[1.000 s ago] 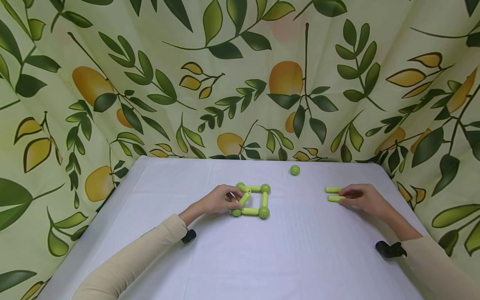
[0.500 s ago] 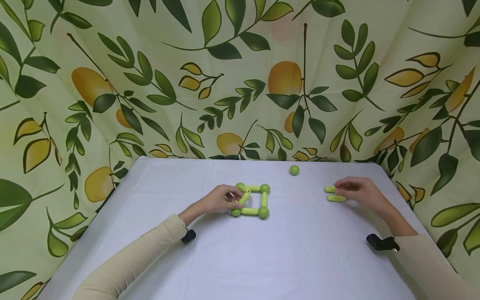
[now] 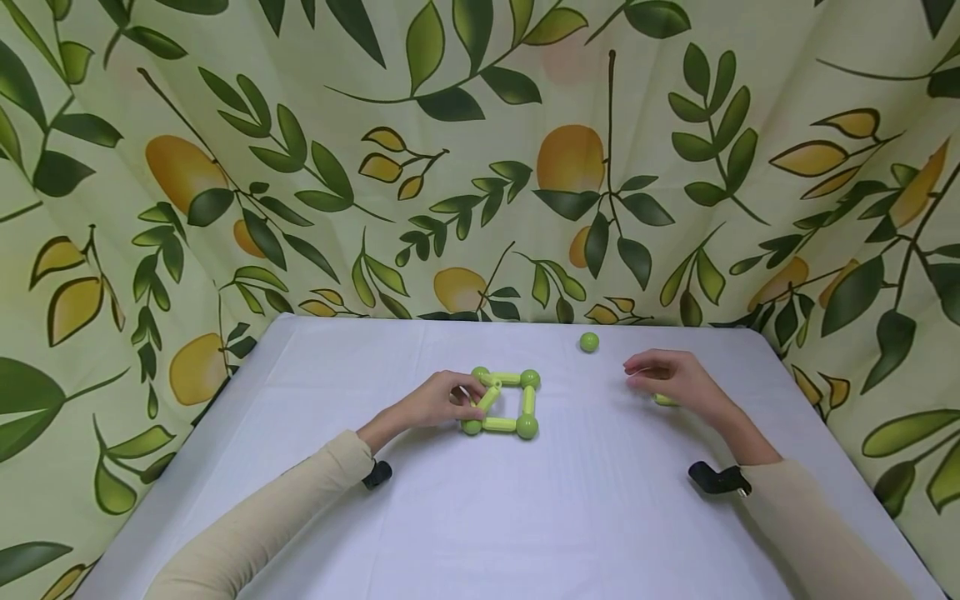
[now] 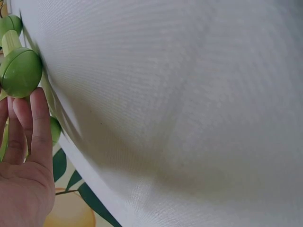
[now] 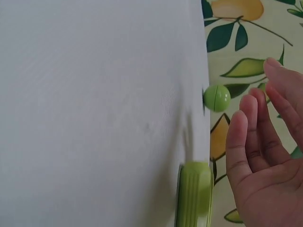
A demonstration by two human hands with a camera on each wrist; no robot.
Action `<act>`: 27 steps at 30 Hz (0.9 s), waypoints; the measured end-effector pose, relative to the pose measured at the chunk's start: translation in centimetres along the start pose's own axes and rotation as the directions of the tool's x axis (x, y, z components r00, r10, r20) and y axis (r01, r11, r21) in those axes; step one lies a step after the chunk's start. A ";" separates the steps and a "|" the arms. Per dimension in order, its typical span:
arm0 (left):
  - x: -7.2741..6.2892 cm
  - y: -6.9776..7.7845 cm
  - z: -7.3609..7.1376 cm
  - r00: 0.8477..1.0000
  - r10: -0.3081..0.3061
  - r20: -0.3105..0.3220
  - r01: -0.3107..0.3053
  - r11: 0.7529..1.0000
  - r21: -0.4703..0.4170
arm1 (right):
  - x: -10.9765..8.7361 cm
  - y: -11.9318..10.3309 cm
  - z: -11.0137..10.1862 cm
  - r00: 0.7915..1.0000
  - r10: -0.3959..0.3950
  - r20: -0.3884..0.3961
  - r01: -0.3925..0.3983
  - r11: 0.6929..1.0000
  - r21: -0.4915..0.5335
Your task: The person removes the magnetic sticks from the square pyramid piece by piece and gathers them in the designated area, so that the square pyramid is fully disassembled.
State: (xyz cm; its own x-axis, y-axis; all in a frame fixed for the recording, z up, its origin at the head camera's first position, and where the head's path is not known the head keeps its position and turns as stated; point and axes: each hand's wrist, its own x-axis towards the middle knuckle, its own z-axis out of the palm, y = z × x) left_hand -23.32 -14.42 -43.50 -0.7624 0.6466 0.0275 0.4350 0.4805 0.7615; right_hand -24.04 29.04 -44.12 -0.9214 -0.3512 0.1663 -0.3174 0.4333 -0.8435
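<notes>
Square light-green rod-and-ball frame (image 3: 529,400) lay on white cloth (image 3: 562,517) in the head view, left hand (image 3: 435,400) gripping its left side. The left wrist view showed it touching one green ball (image 4: 21,73); the right wrist view, a half-curled right hand (image 5: 267,177), its hold unclear.

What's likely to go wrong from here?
1. The loose ball sits near the far edge of the table; a bump could roll it off.
2. The slanted rod has no ball on its upper end; if the left hand lets go, it may tip onto the square frame.
3. The right hand hovers over a loose rod and might knock it.
</notes>
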 end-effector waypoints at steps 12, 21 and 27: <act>0.0 -0.2 0.2 1.000 -0.002 -0.003 0.002 1.000 -0.013 | 1.9 -1.6 2.9 0.999 -0.015 0.038 0.011 0.996 0.094; 0.0 0.0 0.1 1.000 -0.003 0.001 0.004 1.000 -0.015 | 3.4 -3.0 5.0 0.996 -0.040 0.081 0.028 0.990 0.137; -0.1 0.2 0.0 1.000 -0.005 0.003 0.005 1.000 -0.017 | 4.7 -3.6 6.8 0.990 -0.088 0.110 0.069 0.983 0.167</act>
State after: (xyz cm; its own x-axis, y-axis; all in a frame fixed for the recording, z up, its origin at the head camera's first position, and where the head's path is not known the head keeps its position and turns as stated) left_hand -23.18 -14.44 -43.33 -0.7630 0.6461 0.0219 0.4232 0.4735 0.7725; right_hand -25.69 20.19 -43.76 -0.8595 -0.4772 0.1831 -0.3384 0.2628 -0.9036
